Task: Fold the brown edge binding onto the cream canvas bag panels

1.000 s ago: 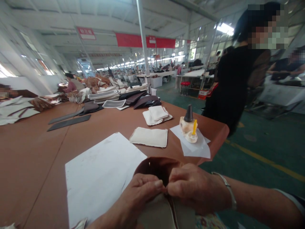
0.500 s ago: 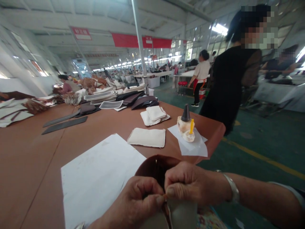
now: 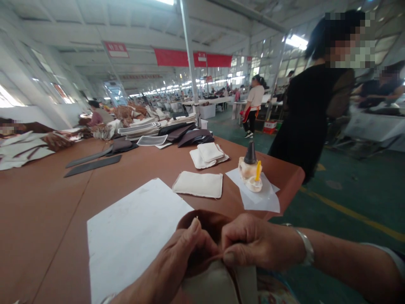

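Observation:
Both my hands grip a brown leather piece (image 3: 209, 221) with a pale lining (image 3: 211, 285) at the table's near edge. My left hand (image 3: 182, 259) pinches its left side, fingers pressed along the fold. My right hand (image 3: 253, 242), with a silver bangle on the wrist, pinches the same fold from the right; the thumbs nearly touch. A white sheet (image 3: 133, 232) lies on the brown table (image 3: 47, 202) just left of the piece.
Cream fabric pads (image 3: 198, 184) and a small stack of them (image 3: 209, 153) lie beyond. A glue bottle with a black cone tip (image 3: 251, 169) stands on white paper. Dark strips (image 3: 93, 164) and piled material sit farther left. A person in black (image 3: 305, 114) stands right of the table.
My left hand's fingers have stretched forward along the fold, and the piece has shifted slightly. A person in a white top has walked farther down the aisle.

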The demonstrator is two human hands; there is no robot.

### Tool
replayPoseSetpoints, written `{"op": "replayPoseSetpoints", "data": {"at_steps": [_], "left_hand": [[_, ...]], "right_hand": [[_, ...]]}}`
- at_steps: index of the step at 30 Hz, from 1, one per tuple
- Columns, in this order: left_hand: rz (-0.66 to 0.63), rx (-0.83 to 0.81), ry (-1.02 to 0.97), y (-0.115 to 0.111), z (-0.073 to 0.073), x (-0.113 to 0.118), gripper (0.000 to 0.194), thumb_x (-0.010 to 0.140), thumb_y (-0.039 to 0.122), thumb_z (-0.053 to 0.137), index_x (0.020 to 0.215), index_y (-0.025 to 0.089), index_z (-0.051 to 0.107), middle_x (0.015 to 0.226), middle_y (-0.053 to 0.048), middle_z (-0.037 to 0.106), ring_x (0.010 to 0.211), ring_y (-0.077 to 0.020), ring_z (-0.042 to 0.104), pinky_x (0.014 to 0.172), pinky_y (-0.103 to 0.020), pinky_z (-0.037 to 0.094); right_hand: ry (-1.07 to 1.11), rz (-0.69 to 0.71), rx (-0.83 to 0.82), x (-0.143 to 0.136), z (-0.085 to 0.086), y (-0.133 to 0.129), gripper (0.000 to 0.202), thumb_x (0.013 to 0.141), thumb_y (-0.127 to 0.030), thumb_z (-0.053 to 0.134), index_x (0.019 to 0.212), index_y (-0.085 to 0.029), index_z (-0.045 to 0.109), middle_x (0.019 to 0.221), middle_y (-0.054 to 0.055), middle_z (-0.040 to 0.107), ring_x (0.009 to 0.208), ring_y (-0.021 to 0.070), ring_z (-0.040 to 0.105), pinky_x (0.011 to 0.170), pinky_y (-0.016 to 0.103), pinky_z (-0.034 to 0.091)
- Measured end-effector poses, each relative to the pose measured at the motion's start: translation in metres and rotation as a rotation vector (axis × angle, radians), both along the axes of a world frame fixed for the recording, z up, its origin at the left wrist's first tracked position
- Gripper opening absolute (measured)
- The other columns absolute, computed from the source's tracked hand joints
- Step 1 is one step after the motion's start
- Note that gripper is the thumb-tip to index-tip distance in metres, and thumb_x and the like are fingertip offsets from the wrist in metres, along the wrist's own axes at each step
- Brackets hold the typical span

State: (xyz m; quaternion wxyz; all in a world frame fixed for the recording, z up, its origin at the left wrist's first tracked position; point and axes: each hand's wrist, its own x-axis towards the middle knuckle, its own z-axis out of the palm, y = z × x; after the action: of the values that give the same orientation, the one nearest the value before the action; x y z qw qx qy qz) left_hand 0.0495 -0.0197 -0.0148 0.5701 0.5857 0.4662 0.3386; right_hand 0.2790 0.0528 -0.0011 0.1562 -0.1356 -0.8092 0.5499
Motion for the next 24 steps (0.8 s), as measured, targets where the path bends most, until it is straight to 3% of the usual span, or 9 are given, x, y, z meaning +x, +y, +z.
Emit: {"op": "replayPoseSetpoints", "data": {"at_steps": [2,6,8,10,12,14,18,24], "left_hand": [[-0.024,-0.043,-0.039,0.000,0.003,-0.002,0.058,0.098,0.056,0.039,0.075,0.012,0.068,0.061,0.001,0.045,0.058,-0.0097,0.037,0.053,-0.023,0.026],[-0.063,-0.068,-0.049,-0.002,0.008,-0.002,0.022,0.076,0.033,0.067,0.085,0.013,0.067,0.067,0.001,0.054,0.061,-0.0096,0.043,0.053,-0.020,0.030],[0.010,0.149,0.043,-0.004,0.009,0.000,0.017,0.076,0.025,0.067,0.090,0.015,0.065,0.073,0.001,0.058,0.065,-0.0103,0.048,0.056,-0.019,0.037],[0.081,0.534,0.178,-0.007,0.008,0.000,0.006,0.080,0.016,0.065,0.086,0.017,0.062,0.076,0.000,0.058,0.066,-0.0097,0.052,0.059,-0.019,0.041],[0.086,0.918,0.348,-0.010,0.005,0.000,0.012,0.083,0.007,0.061,0.085,0.018,0.062,0.080,-0.001,0.060,0.067,-0.0093,0.055,0.060,-0.018,0.044],[0.060,1.167,0.534,-0.013,0.001,0.000,0.017,0.085,0.004,0.058,0.092,0.018,0.064,0.081,-0.003,0.062,0.065,-0.0102,0.057,0.057,-0.019,0.044],[0.105,1.346,0.826,-0.017,-0.005,0.000,0.012,0.090,0.009,0.056,0.094,0.017,0.064,0.073,-0.002,0.064,0.060,-0.0132,0.060,0.054,-0.022,0.048],[0.164,1.437,1.006,-0.022,-0.009,0.004,0.012,0.091,0.009,0.052,0.089,0.018,0.060,0.068,-0.001,0.062,0.056,-0.0155,0.062,0.052,-0.025,0.050]], "right_hand": [[-0.004,-0.004,-0.092,0.000,-0.005,0.000,0.044,0.094,-0.050,0.066,0.088,-0.007,0.067,0.075,0.002,0.056,0.065,0.0082,0.045,0.055,0.017,0.034],[0.018,-0.023,-0.304,0.000,-0.015,0.001,0.043,0.090,-0.047,0.073,0.097,-0.005,0.073,0.079,0.005,0.062,0.064,0.0076,0.048,0.056,0.016,0.035],[0.024,-0.050,-0.416,0.000,-0.018,0.000,0.044,0.087,-0.047,0.076,0.099,-0.005,0.074,0.081,0.007,0.065,0.063,0.0076,0.050,0.055,0.015,0.037],[0.041,-0.082,-0.496,-0.002,-0.020,-0.002,0.045,0.085,-0.048,0.078,0.099,-0.005,0.076,0.081,0.008,0.066,0.063,0.0077,0.052,0.055,0.015,0.038],[0.061,-0.108,-0.529,-0.005,-0.022,-0.004,0.045,0.084,-0.048,0.079,0.098,-0.005,0.077,0.079,0.008,0.066,0.062,0.0073,0.052,0.056,0.015,0.038],[0.070,-0.127,-0.546,-0.007,-0.023,-0.006,0.044,0.084,-0.048,0.080,0.097,-0.005,0.077,0.079,0.007,0.065,0.062,0.0068,0.052,0.056,0.014,0.038],[0.069,-0.171,-0.616,-0.010,-0.024,-0.010,0.045,0.079,-0.048,0.084,0.094,-0.006,0.078,0.080,0.008,0.067,0.064,0.0076,0.054,0.058,0.015,0.039],[0.103,-0.177,-0.674,-0.012,-0.024,-0.015,0.041,0.077,-0.045,0.087,0.089,-0.007,0.078,0.079,0.007,0.068,0.065,0.0081,0.056,0.059,0.016,0.040]]}}
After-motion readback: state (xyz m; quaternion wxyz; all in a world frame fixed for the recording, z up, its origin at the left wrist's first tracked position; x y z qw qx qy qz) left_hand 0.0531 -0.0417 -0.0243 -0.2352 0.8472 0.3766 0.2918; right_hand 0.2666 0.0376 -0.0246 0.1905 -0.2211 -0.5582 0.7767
